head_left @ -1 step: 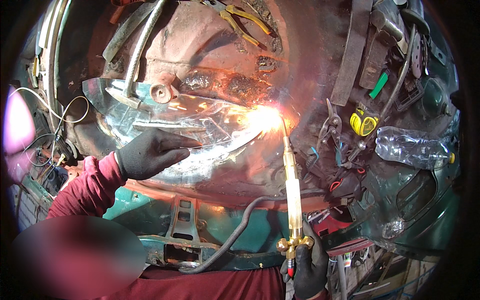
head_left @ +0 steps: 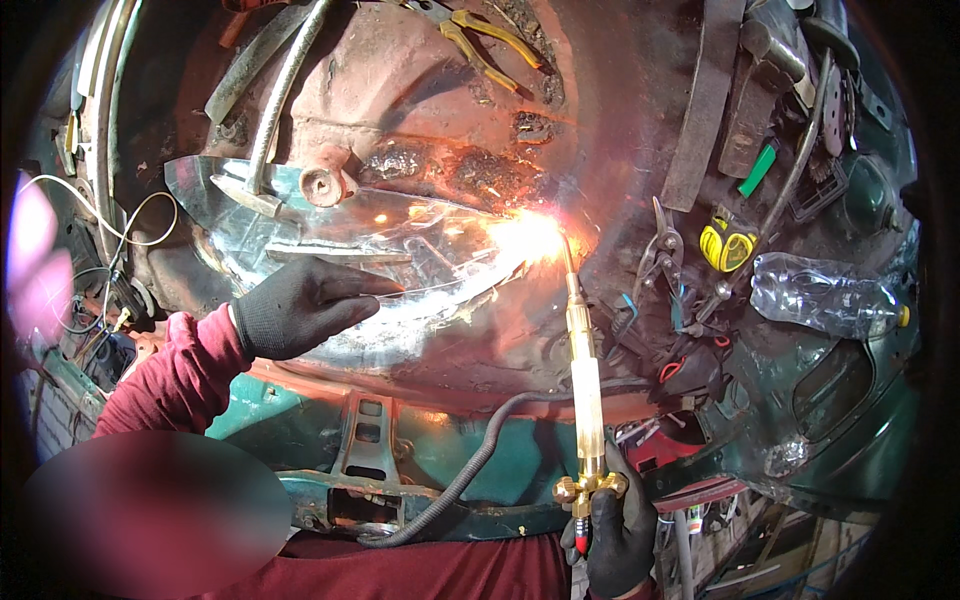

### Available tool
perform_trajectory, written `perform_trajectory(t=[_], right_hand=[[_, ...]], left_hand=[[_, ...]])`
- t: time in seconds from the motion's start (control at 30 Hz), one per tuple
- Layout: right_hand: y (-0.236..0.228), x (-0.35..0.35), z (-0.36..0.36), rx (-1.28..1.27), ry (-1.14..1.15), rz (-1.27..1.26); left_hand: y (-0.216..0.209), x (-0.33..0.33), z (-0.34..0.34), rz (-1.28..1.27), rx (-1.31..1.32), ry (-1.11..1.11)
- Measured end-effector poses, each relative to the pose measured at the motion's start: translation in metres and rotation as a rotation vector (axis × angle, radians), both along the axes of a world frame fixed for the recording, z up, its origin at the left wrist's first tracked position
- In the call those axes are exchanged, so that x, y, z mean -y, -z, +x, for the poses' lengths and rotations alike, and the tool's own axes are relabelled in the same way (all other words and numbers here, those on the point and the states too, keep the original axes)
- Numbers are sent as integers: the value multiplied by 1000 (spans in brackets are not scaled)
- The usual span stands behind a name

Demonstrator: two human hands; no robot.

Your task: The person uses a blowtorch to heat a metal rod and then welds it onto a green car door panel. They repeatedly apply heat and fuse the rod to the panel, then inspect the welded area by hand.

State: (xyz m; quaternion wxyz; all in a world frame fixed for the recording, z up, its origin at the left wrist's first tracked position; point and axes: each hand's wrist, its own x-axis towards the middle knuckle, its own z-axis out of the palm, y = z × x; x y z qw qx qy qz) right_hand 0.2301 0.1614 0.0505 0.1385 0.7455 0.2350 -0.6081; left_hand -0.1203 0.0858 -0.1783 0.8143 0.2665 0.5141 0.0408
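Observation:
In a black glove, my left hand (head_left: 297, 310) is closed in a pinch on a thin filler rod (head_left: 432, 288) that runs right toward the bright glow. My right hand (head_left: 622, 530), gloved too, grips a brass gas torch (head_left: 586, 400) near its valve knobs, at the lower edge. The torch points away from me, and its tip meets a white-orange glare (head_left: 530, 238). That glare lies at the right end of a shiny sheet-metal patch (head_left: 400, 235) on the reddish car body panel (head_left: 420, 135). The metal under the glare is hidden.
A hammer (head_left: 265, 198) rests on the patch. Yellow-handled pliers (head_left: 490, 50) lie at the far side. To the right are tin snips (head_left: 662, 250), a yellow tape measure (head_left: 727, 243), a clear plastic bottle (head_left: 825, 297) and another hammer (head_left: 760, 100). A corrugated hose (head_left: 480, 465) crosses the near green edge.
Both hands and the torch hold their places. Only the glare, its reflections on the patch and the pink flare at the left edge differ slightly.

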Motion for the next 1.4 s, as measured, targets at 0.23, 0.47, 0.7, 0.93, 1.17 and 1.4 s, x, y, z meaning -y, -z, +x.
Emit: perform_trajectory(t=[0.23,0.47,0.7,0.93,1.17,1.4], right_hand=[[5,-3,0,-5,16,-10],[4,-2,0,0,22,-18],[3,-2,1,-7,23,-13],[-6,2,20,-133,129,-9],[-7,-4,9,-112,113,4],[-3,-3,4,-50,15,4]], left_hand=[[3,-2,-1,48,-17,16],[2,-5,-2,-32,-13,27],[2,-5,-4,-22,-29,19],[9,8,-2,86,-31,-35],[6,2,0,60,-6,-28],[6,3,-1,95,-19,2]])
